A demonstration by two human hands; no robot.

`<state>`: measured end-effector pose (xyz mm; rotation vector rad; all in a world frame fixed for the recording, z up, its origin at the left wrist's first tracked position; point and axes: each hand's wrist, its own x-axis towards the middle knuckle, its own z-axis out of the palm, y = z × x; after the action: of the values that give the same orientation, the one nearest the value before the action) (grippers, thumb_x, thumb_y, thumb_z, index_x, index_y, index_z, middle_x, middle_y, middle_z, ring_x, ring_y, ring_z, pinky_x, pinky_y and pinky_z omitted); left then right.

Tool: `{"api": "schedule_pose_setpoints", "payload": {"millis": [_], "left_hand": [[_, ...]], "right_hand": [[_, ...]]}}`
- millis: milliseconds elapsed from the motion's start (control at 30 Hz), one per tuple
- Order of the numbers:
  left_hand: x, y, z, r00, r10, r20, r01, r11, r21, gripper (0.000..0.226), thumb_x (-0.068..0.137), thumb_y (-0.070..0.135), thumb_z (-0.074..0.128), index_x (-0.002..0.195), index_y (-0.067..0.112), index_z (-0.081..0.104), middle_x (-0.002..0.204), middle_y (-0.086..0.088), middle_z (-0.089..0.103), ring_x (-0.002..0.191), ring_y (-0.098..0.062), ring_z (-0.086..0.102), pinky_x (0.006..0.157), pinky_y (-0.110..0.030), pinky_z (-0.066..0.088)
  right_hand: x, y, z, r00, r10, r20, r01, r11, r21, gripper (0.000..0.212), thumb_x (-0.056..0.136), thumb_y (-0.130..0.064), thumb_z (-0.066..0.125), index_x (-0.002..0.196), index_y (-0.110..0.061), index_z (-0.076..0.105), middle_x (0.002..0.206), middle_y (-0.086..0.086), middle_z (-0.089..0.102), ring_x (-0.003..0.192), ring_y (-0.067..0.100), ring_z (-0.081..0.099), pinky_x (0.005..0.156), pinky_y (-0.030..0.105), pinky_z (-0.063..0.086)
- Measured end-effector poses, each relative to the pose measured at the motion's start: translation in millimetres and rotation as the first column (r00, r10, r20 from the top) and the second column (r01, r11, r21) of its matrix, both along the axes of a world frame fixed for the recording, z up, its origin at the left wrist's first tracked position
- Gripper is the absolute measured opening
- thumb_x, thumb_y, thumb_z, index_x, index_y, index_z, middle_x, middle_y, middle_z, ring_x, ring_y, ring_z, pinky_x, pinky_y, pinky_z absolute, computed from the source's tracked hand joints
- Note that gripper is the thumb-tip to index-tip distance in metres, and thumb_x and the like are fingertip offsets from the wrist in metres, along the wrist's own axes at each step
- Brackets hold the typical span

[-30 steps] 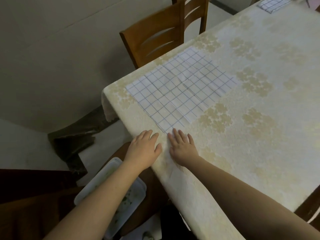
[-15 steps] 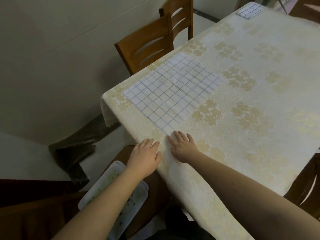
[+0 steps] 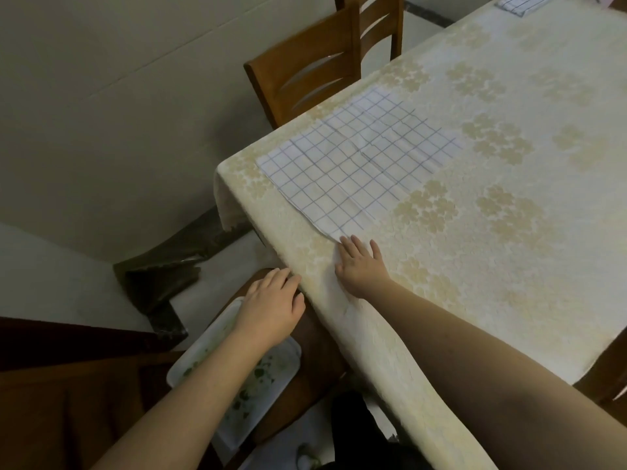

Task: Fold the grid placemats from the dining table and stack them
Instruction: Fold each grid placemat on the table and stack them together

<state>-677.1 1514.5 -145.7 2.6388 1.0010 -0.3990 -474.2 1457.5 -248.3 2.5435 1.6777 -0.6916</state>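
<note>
Placemat (image 3: 356,164) near corner touches flat right hand (image 3: 359,268) fingertips (image 3: 346,240).

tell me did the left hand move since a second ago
Yes. The left hand has slid back off the table edge toward the person; earlier it lay on the tablecloth beside the right hand.

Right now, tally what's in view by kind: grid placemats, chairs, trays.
Grid placemats: 2, near placemat, far placemat
Wooden chairs beside the table: 2, nearer chair, farther chair
White trays: 1, tray
Total: 5
</note>
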Motion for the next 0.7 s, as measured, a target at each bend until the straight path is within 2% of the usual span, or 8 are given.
{"api": "schedule_pose_setpoints", "payload": {"millis": [200, 500, 700], "left_hand": [[2, -14, 3, 0.999, -0.001, 0.033, 0.001, 1.0, 0.012, 0.05, 0.103, 0.038, 0.029, 0.15, 0.022, 0.032, 0.156, 0.0, 0.031, 0.146, -0.017, 0.02, 0.117, -0.037, 0.02], [-12, -82, -7, 0.979, -0.201, 0.021, 0.202, 0.978, -0.06, 0.052, 0.103, 0.036, 0.03, 0.152, 0.018, 0.028, 0.159, -0.002, 0.026, 0.148, -0.017, 0.016, 0.118, -0.035, 0.015], [-28, -128, -10, 0.944, -0.321, 0.079, 0.326, 0.943, -0.068, 0.052, 0.102, 0.036, 0.032, 0.152, 0.019, 0.028, 0.159, -0.003, 0.026, 0.147, -0.018, 0.017, 0.119, -0.037, 0.016]], "right_hand": [[7, -39, 5, 0.999, -0.021, 0.033, 0.022, 0.999, -0.023, 0.062, 0.102, -0.043, 0.014, 0.156, -0.014, 0.007, 0.164, -0.002, -0.001, 0.15, 0.015, -0.009, 0.118, 0.046, -0.013], [-23, -161, 21, 0.969, -0.219, 0.113, 0.224, 0.974, -0.032, 0.063, 0.101, -0.05, 0.016, 0.156, -0.018, 0.012, 0.164, -0.003, 0.005, 0.15, 0.016, -0.004, 0.117, 0.049, -0.012], [-61, -243, 33, 0.952, -0.278, 0.128, 0.283, 0.959, -0.018, 0.063, 0.101, -0.051, 0.017, 0.156, -0.02, 0.011, 0.164, -0.004, 0.005, 0.15, 0.017, -0.004, 0.117, 0.048, -0.011]]}}
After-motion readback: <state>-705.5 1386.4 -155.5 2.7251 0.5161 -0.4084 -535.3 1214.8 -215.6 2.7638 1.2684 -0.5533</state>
